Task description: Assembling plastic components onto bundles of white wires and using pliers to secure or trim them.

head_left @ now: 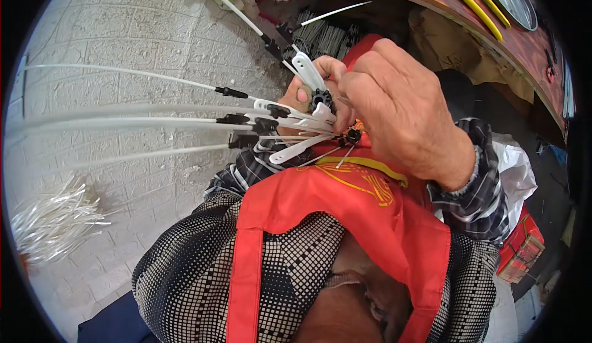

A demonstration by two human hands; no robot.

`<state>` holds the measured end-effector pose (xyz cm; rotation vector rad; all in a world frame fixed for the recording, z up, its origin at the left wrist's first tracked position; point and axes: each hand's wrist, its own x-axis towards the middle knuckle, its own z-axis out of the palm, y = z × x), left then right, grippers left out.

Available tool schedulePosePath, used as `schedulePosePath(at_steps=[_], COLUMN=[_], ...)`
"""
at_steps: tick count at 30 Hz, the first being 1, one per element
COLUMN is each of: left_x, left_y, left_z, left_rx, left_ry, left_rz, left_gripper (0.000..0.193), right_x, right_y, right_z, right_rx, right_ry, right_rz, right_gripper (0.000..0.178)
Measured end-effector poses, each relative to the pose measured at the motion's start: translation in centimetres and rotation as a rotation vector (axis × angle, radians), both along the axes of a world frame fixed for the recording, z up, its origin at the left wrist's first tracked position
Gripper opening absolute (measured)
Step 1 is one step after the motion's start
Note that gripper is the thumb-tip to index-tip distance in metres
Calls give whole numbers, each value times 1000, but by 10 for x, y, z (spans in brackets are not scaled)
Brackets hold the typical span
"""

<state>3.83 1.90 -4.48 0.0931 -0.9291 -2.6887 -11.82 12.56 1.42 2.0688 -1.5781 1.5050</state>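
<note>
Over my lap, my left hand (295,95) is closed round a black toothed hub (322,100). Flat white arms with holes (306,71) fan out from this hub, like part of an umbrella frame. Long white rods (185,121) run leftward from black joints (245,138); some are smeared by motion. My right hand (401,111) is bent in a pinch beside the hub. Its fingertips are partly hidden, and what they hold cannot be made out. Just below the hands, a smaller black piece with thin white rods (350,136) lies against my red apron (345,189).
A bundle of white strands (58,223) lies on the tiled floor at left. More white rods with black ends (320,37) are piled beyond my hands. The wooden table edge (425,0) curves across the upper right, bearing yellow-handled pliers (472,0). A red box (522,247) stands at right.
</note>
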Motion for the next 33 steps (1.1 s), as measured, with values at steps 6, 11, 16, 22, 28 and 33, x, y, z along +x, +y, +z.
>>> schedulePosePath(at_steps=[6, 11, 16, 22, 28, 33], left_x=[-8, -16, -21, -29, -14, -5], left_y=[7, -8, -22, -53, -42, -51], left_z=[7, -14, 23, 17, -4, -15], left_rx=[-163, -173, -272, -249, -177, -207], left_ry=[-77, 136, 210, 320, 347, 403], left_rz=[90, -128, -95, 4, -130, -68], left_gripper=[58, 63, 66, 63, 61, 66], right_x=[-28, -30, -57, -113, -169, -204], right_y=[-9, -2, 8, 8, -37, -64], right_z=[0, 4, 22, 17, 8, 1], right_rx=[277, 583, 546, 409, 513, 656], right_ry=[-284, -908, -631, 68, 329, 226], right_rz=[358, 583, 168, -583, -690, -471], right_gripper=[12, 5, 13, 20, 35, 36])
